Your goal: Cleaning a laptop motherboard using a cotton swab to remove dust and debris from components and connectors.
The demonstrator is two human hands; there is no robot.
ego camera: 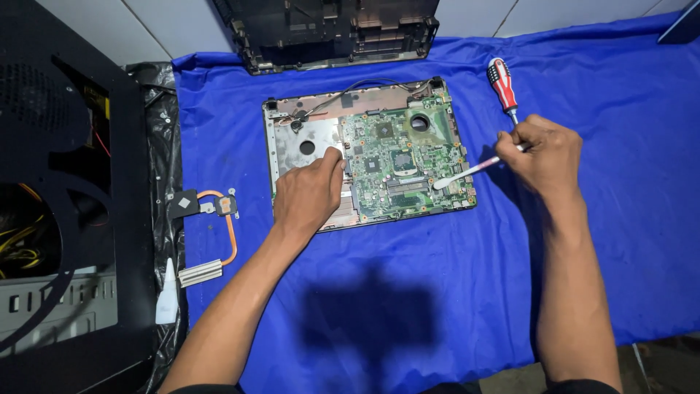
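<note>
Both forearms reach over the blue cloth-covered table (437, 292). Left hand (308, 195) lies flat, pinning the opened laptop base with green circuit board (397, 160). Right hand (543, 155) grips a thin white brush (467, 173), tip on the board's right edge. Looks like dusting; a light touch seems wise. Red-handled screwdriver (502, 82) lies nearby.

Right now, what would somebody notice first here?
The opened laptop base with its green circuit board lies mid-table on a bright blue cloth. The left hand presses its metal side, while the right hand holds a white tool onto the board.
</note>
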